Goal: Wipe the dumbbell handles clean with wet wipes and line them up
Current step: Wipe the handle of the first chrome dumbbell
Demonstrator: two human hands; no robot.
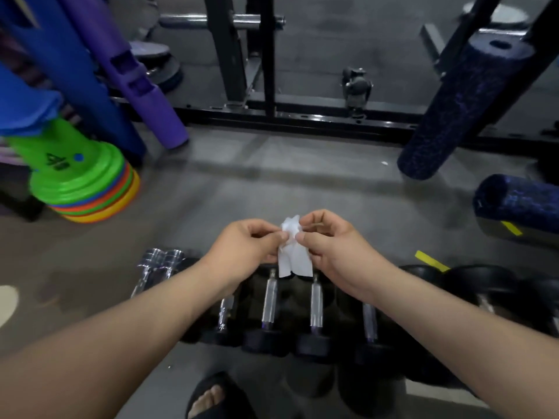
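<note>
**A:** Where is the wet wipe (pixel 295 249)?

**B:** It's caught between both hands, bunched at the top with a loose flap hanging below. The left hand (pixel 245 249) pinches one side of the bunch with thumb and forefinger. The right hand (pixel 332 246) pinches the other side, fingers curled. Neither hand is free.

**A:** And the dumbbells (pixel 270 300)?

**B:** They're right beneath the hands, lying side by side on the floor (pixel 242 182), with black ends and bright handles. The flap hangs above the middle two and seems to be clear of them.

**A:** So what's the step?

**B:** I'd say it's opening the wipe out. Draw the hands apart gently so the damp sheet peels flat rather than tears. Then I'd fold it once into a pad that one hand can wrap round a bar.

**A:** Any tips for the wiping itself?

**B:** Let one hand steady a black end, since those look round and may roll. Close the other hand round the handle with the wipe and run it end to end with a twist, so the underside gets cleaned too. Turn to a fresh face of the wipe for each bar.

**A:** Anything else nearby?

**B:** Two chrome dumbbells (pixel 160 261) sit just left of the left hand, at the end of the row, and they'll need the same care. Farther beyond that hand is a stack of coloured cones (pixel 90 189). Dark foam rollers (pixel 462 110) stand and lie well beyond the right hand. None of these crowd the work.
</note>
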